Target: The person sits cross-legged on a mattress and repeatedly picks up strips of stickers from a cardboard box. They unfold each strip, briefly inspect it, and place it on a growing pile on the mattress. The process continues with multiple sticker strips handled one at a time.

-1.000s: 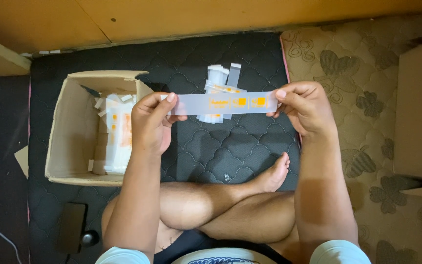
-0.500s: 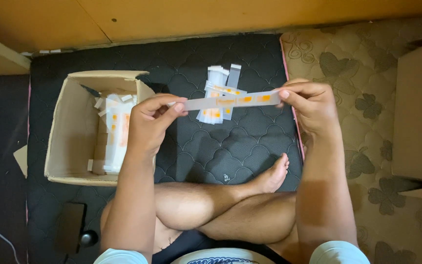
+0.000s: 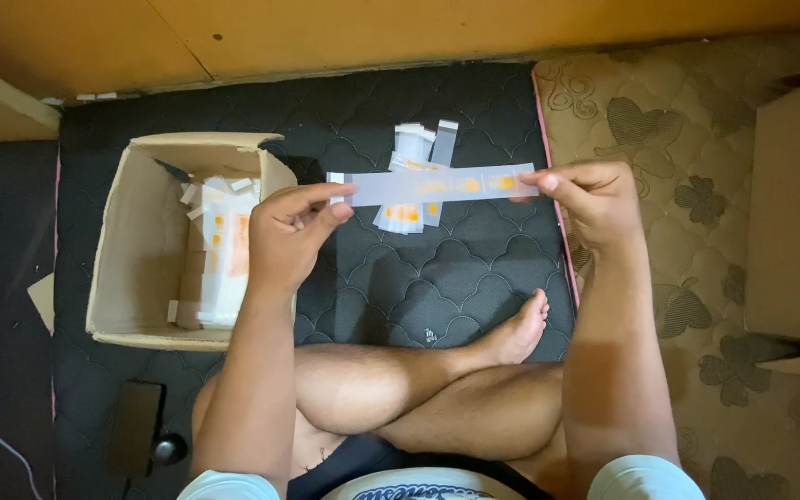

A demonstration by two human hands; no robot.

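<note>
Your left hand (image 3: pixel 291 231) and right hand (image 3: pixel 594 199) pinch the ends of a long, translucent plastic strip (image 3: pixel 432 185), stretched flat above the quilted mat (image 3: pixel 418 278), beside the cardboard box (image 3: pixel 127 268).

The long, narrow translucent packet strip (image 3: pixel 432 185) with orange printed patches was stretched level, flat side up, above the dark quilted mat. Its left end was pinched in the left hand (image 3: pixel 291 231) and its right end in the right hand (image 3: pixel 594 199). It hung directly over the small pile of similar packets (image 3: pixel 411 181).
</note>
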